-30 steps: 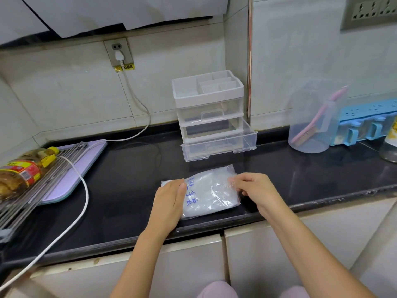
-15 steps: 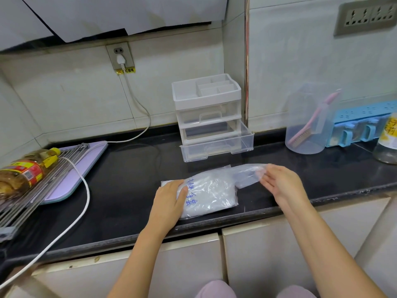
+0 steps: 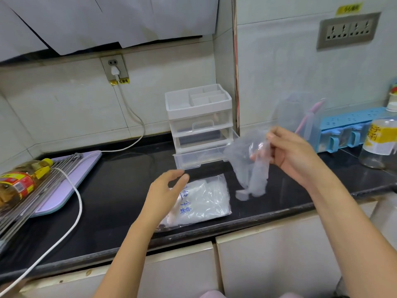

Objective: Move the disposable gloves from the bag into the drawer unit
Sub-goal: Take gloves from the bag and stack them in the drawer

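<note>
Clear glove (image 3: 243, 157) pinched in fingers of raised right hand (image 3: 294, 153); left hand (image 3: 165, 194) spread, seemingly above bag (image 3: 207, 201).

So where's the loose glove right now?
Head view, right of centre: the glove hangs from the right hand over the counter, just right of the open drawer and the bag.
</note>
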{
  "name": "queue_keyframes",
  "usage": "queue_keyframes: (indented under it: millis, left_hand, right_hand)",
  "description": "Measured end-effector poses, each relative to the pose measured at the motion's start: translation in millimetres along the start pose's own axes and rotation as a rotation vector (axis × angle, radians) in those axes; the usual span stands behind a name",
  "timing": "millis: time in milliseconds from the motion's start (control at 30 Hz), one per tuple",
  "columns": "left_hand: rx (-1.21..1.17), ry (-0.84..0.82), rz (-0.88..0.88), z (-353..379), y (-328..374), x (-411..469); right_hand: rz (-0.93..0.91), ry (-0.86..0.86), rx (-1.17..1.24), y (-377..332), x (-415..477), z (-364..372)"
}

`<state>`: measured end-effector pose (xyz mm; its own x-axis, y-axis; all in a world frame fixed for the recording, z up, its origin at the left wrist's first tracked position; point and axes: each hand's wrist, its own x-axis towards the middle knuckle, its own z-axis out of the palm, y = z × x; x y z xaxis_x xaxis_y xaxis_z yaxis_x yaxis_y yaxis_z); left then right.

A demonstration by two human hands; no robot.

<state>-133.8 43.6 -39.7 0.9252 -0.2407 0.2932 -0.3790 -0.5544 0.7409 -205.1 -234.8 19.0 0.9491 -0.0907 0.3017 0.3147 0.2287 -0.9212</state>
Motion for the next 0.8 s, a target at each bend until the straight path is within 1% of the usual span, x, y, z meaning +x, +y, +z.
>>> queue_keyframes:
  millis: [67, 167, 267, 433, 533, 600, 667, 733, 800]
  left_hand:
    - [-0.219, -0.104, 0.05, -6, 28, 5]
    - [-0.572, -0.359, 0.015, -3, 49, 18]
    - [-0.773, -0.532, -0.022, 7, 55, 24]
    - [-0.918, -0.584, -0.113, 28, 58, 31]
    - [-1.037, -0.639, -0.075, 35, 58, 31]
    - [-1.164, -0.606, -0.043, 38, 59, 31]
    - [-1.241, -0.473, -0.057, 37, 62, 32]
    - [-1.177, -0.338, -0.024, 30, 64, 38]
    - [-1.011, -0.236, 0.016, 22, 64, 46]
  right_hand:
    - [0.023, -0.129, -0.184, -14, 7, 14]
    - [-0.012, -0.288, -0.409, -28, 19, 29]
    - [-0.054, -0.37, -0.546, -34, 28, 40]
    - [-0.109, -0.419, -0.591, -31, 32, 48]
    - [-0.115, -0.412, -0.574, -30, 34, 46]
    - [-0.132, -0.392, -0.573, -29, 37, 45]
    - [-0.15, -0.308, -0.598, -27, 39, 42]
    - [-0.156, -0.169, -0.633, -26, 41, 38]
    - [-0.104, -0.091, -0.679, -22, 43, 33]
